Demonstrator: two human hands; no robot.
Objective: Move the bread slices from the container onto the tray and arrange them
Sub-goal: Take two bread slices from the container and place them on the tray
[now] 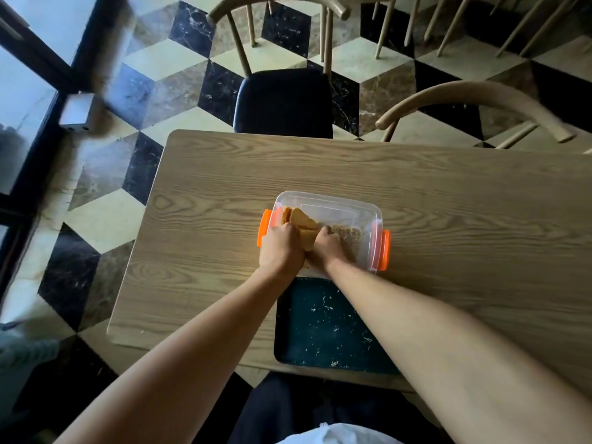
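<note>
Both hands are down inside the clear container [339, 208], which sits on the wooden surface [448, 203] just beyond the dark tray [320, 331]. The left hand [279, 248] and the right hand [326, 248] are curled inward, close together, and between them they grip a bunch of bread slices [302, 224]. The slices stand on edge and lean toward the left end of the container, near its left orange clip [264, 227]. How many slices are in the grip cannot be told, since the hands cover the lower part of the stack. Crumbs [347, 237] lie over the floor of the right half, which otherwise looks bare. The tray holds no bread yet, only pale specks, so the task appears to be at its first lift.

The bread is likely light and soft, or dry and brittle if toasted; its browned colour hints at the latter, though that is not certain. Either way it will crush or snap under a hard squeeze. The better hold is probably on the flat outer faces of the stack, pressed gently from both sides, with fingers reaching low enough that the middle slices do not slip out. Lifting straight up should clear the container wall before the stack is drawn back toward the tray. The container itself looks light and may shift on the smooth surface if it is bumped.
</note>
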